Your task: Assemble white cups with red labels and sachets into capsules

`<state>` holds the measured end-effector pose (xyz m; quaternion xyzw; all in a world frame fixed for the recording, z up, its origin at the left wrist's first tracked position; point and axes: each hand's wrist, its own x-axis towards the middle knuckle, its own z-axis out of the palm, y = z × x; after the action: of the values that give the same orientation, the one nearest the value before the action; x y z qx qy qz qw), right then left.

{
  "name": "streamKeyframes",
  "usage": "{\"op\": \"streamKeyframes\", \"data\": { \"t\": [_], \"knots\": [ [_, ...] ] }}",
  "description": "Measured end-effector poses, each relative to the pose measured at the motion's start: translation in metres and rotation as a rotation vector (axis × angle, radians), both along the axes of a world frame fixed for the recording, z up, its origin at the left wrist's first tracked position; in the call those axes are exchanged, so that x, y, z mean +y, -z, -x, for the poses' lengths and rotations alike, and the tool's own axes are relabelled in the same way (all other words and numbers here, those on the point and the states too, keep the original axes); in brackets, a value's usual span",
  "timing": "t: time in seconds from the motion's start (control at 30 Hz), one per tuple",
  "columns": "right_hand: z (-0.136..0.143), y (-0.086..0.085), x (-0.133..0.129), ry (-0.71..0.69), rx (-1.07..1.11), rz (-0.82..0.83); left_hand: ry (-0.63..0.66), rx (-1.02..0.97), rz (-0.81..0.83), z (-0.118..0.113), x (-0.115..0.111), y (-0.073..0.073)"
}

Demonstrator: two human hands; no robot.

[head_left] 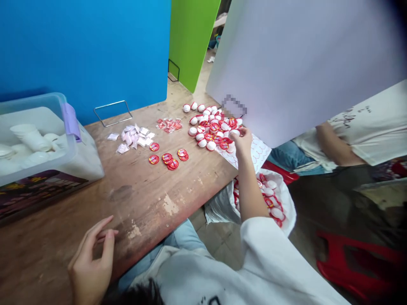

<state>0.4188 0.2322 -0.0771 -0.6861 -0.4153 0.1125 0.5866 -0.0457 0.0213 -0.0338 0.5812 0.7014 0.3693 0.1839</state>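
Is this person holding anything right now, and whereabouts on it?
The right hand is at the right side of a small white piece; whether it grips it cannot be told. The left hand holds nothing visible.

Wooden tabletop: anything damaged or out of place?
Pale, ragged patches near the front edge of the wooden tabletop look like worn-off finish against the surrounding brown. One small packet lies slightly apart from the packet pile; minor.
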Motion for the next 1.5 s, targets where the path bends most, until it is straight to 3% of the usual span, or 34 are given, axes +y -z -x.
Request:
{"op": "streamKeyframes", "data": {
  "t": [0.1,0.23,0.37,0.5,0.57,0.67,0.77,0.83,0.9,1.07,1.23,1.37,1.5],
  "knots": [
    [-0.015,0.005,0.027,0.003,-0.156,0.028,0.015,0.025,0.063,0.001,0.009,0.006],
    [-0.019,0.026,0.039,-0.042,-0.443,0.101,0.08,0.047,0.087,0.005,0.026,0.014],
    [-0.012,0.043,0.035,-0.071,-0.621,0.098,0.162,0.081,0.085,0.01,0.053,0.018],
    [0.024,0.039,0.017,0.004,-0.698,-0.045,0.277,0.119,0.094,0.005,0.096,0.021],
    [0.055,0.032,0.005,-0.139,-0.654,-0.04,0.326,0.153,0.089,-0.002,0.122,0.025],
    [0.108,0.023,-0.013,-0.572,-0.602,0.099,0.354,0.267,0.036,-0.014,0.162,0.036],
    [0.153,0.019,-0.021,-0.932,-0.643,0.217,0.297,0.321,0.006,-0.025,0.199,0.05],
    [0.169,0.019,-0.016,-1.061,-0.716,0.252,0.245,0.344,-0.003,-0.029,0.221,0.057],
    [0.175,0.02,-0.003,-1.059,-0.77,0.282,0.224,0.376,-0.007,-0.03,0.243,0.061],
    [0.178,0.016,0.024,-0.821,-0.814,0.419,0.231,0.456,0.012,-0.03,0.296,0.058],
    [0.207,0.025,-0.004,-0.753,-0.776,0.517,0.296,0.505,0.045,-0.042,0.336,0.056],
    [0.227,0.033,-0.025,-0.737,-0.799,0.531,0.375,0.575,0.117,-0.052,0.348,0.065],
    [0.245,0.03,-0.027,-0.744,-0.808,0.555,0.398,0.604,0.127,-0.057,0.341,0.073]
  ]
}}
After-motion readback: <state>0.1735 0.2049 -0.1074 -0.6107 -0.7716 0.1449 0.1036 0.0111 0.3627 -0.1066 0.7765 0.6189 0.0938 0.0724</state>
